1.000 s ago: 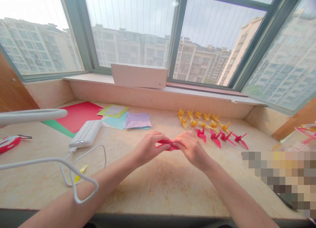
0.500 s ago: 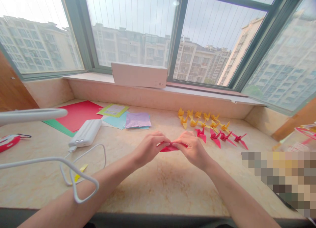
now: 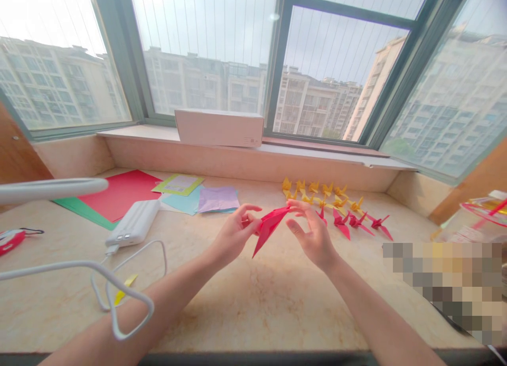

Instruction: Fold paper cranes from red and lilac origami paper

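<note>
A red origami crane [image 3: 270,227], partly folded as far as I can see, hangs above the counter with one long point slanting down. My left hand [image 3: 231,232] pinches its left side between thumb and fingers. At its upper right end, the fingertips of my right hand [image 3: 316,234] are at or very near the paper, thumb held apart. Just beyond that hand stand several finished red paper cranes [image 3: 341,222] in a row. Behind these are rows of yellow paper cranes [image 3: 327,189].
A white power bank [image 3: 135,222] with a looping white cable [image 3: 99,264] lies left, the cable crossing before my left forearm. Red paper [image 3: 122,194] and a purple sheet [image 3: 219,198] lie behind. A white box [image 3: 219,128] stands on the sill. A clear cup [image 3: 477,223] is at right.
The red paper has turned from flat between both hands to tilted, its long point now showing. My right hand has loosened its pinch and spread its fingers. The view has shifted slightly.
</note>
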The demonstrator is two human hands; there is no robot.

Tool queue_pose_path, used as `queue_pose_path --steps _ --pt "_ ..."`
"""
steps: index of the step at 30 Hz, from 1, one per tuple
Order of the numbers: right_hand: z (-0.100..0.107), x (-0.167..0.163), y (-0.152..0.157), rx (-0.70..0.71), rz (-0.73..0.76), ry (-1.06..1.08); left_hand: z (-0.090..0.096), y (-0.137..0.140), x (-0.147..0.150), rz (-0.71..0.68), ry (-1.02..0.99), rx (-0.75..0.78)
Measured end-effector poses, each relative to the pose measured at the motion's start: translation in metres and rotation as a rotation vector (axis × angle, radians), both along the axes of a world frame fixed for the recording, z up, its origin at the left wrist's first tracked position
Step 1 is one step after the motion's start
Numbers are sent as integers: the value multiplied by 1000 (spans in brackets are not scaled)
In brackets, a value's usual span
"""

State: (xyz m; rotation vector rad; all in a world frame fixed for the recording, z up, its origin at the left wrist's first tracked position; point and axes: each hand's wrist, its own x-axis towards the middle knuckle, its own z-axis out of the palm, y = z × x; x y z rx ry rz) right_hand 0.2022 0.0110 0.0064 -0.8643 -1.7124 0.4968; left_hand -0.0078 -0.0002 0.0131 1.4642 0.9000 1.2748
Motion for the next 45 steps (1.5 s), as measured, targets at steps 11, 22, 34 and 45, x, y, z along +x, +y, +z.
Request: queue_pose_path --steps 11,22,34,45 --pt "-6 -22 -7 -373 219 330 -1 -20 16 -260 -115 -57" --pt "-7 -28 -8 -404 302 350 -10 -12 19 -62 -180 -90" --pt "-9 -25 -6 -464 175 289 -2 -16 19 -86 -131 -119" --pt "-3 -22 -15 -254 -109 -15 -1 -19 18 -128 -170 -188"
